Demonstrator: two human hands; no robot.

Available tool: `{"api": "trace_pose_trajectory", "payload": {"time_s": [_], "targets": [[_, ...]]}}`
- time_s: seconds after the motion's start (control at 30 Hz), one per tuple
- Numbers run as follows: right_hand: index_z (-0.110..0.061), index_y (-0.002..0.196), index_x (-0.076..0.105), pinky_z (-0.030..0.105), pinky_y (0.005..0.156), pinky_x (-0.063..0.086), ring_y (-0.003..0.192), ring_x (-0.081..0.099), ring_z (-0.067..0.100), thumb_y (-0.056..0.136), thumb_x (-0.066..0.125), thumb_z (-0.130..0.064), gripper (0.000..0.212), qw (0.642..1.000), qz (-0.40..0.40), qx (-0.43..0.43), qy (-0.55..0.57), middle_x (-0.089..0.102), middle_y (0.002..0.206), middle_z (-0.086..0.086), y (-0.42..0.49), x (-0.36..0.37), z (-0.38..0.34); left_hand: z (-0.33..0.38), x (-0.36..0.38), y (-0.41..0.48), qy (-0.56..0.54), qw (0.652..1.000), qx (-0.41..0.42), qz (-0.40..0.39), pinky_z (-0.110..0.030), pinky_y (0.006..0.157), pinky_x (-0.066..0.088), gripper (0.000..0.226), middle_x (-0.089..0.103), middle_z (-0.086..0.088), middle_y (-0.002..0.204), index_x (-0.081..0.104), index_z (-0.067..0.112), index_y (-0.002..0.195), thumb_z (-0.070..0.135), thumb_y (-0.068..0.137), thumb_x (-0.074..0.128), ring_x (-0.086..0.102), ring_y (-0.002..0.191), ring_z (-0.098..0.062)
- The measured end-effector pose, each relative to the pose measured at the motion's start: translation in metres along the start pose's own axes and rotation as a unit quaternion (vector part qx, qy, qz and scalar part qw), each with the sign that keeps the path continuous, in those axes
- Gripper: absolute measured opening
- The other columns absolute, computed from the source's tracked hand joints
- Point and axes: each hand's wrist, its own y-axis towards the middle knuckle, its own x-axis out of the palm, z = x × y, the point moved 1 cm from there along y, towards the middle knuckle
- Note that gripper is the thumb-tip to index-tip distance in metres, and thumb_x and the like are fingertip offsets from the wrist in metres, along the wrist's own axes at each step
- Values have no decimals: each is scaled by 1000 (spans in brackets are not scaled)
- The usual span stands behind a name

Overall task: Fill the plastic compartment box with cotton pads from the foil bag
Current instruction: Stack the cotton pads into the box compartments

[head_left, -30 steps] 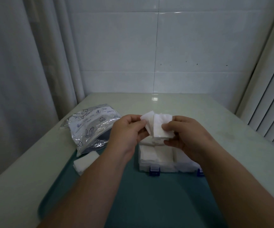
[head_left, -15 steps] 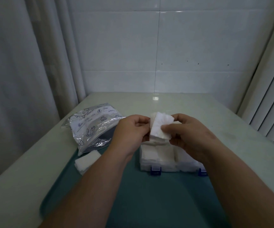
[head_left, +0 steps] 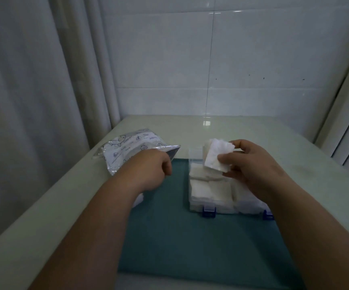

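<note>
Two hands are in my view. The right hand (head_left: pixel 251 166) pinches a few cotton pads (head_left: pixel 218 156) between thumb and fingers, holding them tilted just above the far left part of the clear plastic box (head_left: pixel 194 152). The box sits on a green mat (head_left: pixel 179 237) toward the middle of the table (head_left: pixel 253 130). White pads fill the compartments I can see, and its blue clips (head_left: pixel 209 212) face me. The left hand (head_left: pixel 148 170) hangs at the open mouth of the foil bag (head_left: pixel 127 147), which lies by the table's left edge. Its fingers are curled under, and I cannot tell whether they grip anything.
</note>
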Motion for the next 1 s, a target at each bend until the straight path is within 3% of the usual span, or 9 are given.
{"api": "trace_pose_trajectory", "payload": {"time_s": [0.1,0.17,0.23,0.33,0.5,0.63,0.77,1.0], "targets": [[-11,108,62,33,73,59,83,70,24,84,68,-4,25,1000,-2,1,-6,70,97,13,0,1,1,-15,-1,-13,87,996,-37,-10,-26,76,46,24,61,9,94,60,30,75,8,85,57,58,88,-14],[-11,106,62,34,73,59,84,71,25,83,69,-4,25,1000,-6,0,-6,70,97,14,0,1,2,-20,4,-25,179,982,-66,-10,-28,73,48,14,62,4,100,63,25,90,15,82,58,60,90,-18],[-11,106,62,34,73,58,85,71,26,83,69,-4,25,1000,-12,-1,-7,70,98,15,-1,2,2,-23,14,-36,230,969,-89,-18,-29,71,42,22,58,-1,108,58,24,105,22,83,58,60,97,-23],[-10,107,62,34,74,58,87,70,27,84,68,-4,25,1000,-19,-1,-13,70,98,15,-3,5,3,-28,22,-41,231,969,-91,2,-32,72,39,26,54,-7,115,48,19,112,24,87,56,59,105,-28],[-8,105,61,34,72,58,82,68,24,84,67,-1,23,1000,-23,-3,-4,69,94,15,-5,8,3,-36,27,-35,244,968,-50,17,-36,74,45,22,58,-9,111,43,17,109,12,89,53,60,100,-30],[-8,104,62,36,75,59,79,67,23,84,67,0,22,1000,-20,-4,1,69,91,14,-4,5,4,-39,28,-34,246,968,-30,38,-33,70,43,23,60,-9,106,42,17,107,8,88,51,60,96,-30],[-9,105,61,35,76,59,82,68,24,84,68,-1,24,1000,-21,-4,2,69,95,14,-4,5,4,-46,24,-34,206,977,-30,41,-35,77,51,23,62,-5,104,36,23,93,12,87,55,59,94,-26],[-6,106,60,37,77,60,79,69,23,84,66,1,24,1000,-25,-1,15,68,94,14,-5,7,3,-31,7,-30,42,998,-35,41,-28,60,35,16,56,5,86,47,26,91,23,81,58,53,81,-19]]}}
